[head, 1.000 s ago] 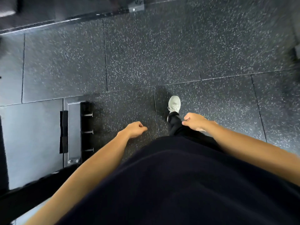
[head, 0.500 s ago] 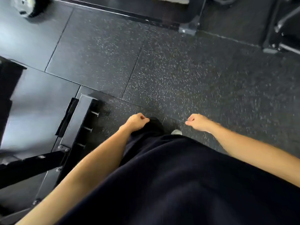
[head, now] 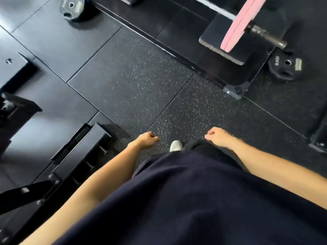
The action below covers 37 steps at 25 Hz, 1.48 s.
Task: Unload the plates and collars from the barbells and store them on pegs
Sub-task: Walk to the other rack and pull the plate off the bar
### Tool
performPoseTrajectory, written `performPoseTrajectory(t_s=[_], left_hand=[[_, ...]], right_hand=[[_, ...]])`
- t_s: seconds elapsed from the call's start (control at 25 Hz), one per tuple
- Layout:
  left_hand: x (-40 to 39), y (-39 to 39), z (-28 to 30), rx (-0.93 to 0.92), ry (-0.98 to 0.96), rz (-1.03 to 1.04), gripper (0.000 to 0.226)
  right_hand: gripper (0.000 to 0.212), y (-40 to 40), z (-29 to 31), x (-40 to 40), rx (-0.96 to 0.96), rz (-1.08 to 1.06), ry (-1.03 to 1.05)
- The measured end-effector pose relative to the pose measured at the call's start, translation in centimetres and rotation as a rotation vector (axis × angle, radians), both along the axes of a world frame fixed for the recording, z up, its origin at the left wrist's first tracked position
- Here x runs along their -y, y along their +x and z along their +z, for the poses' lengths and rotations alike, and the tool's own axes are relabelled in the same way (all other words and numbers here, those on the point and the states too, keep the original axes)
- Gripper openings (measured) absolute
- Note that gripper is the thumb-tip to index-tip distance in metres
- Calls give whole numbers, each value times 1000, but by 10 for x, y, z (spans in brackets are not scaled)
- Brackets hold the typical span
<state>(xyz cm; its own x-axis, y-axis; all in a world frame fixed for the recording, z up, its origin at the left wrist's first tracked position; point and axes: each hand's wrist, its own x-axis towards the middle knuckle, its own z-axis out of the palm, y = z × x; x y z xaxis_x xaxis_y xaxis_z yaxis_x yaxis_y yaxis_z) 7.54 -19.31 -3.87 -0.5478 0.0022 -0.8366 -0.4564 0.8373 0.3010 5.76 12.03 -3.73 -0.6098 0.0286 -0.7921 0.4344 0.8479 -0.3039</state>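
Pink plates (head: 242, 23) sit on the barbell sleeve (head: 267, 36) at the far right of the speckled rubber floor (head: 141, 82), resting on a black block (head: 223, 45), with one black plate (head: 284, 67) lying flat just right of that block and another black plate (head: 74, 7) far to its left. Well short of the block, the left hand (head: 146, 139) and right hand (head: 217, 136) hang loosely curled, each grip holding nothing, with a white shoe (head: 176, 145) between them.

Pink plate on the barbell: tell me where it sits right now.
In the head view the pink plate is at the upper right, on the grey steel barbell sleeve above a black padded block, with a black round weight plate on the floor to its right.
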Motion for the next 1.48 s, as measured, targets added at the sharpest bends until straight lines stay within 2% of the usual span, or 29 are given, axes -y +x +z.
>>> performPoseTrajectory(t_s=[0.12,0.24,0.4,0.52,0.72,0.88,0.96,1.08,1.16,1.28,1.48], left_hand=[[7,-77,9,-30,33,91,38],[16,-142,2,-31,80,252,34],[32,-215,-12,94,54,246,40],[71,-294,5,75,55,455,35],[135,-391,20,-124,10,819,37],[182,-452,9,-15,1,794,34],[220,-479,-4,46,50,763,36],[306,-535,-10,29,48,831,46],[377,-581,-1,65,32,810,40],[462,-639,9,22,4,833,31],[561,-736,12,-22,56,915,39]], right_hand=[[18,-95,5,25,-46,45,-31],[25,-182,-3,54,32,196,-40],[27,-299,-15,84,114,410,-56],[19,-413,-2,123,81,451,-77],[22,-560,13,213,65,639,-78],[26,-650,0,303,131,774,-65],[27,-686,-9,352,136,848,-48],[28,-751,-10,425,123,874,-39],[27,-801,-3,487,119,867,-34],[16,-864,9,560,60,782,-75],[21,-951,7,673,38,773,-110]])
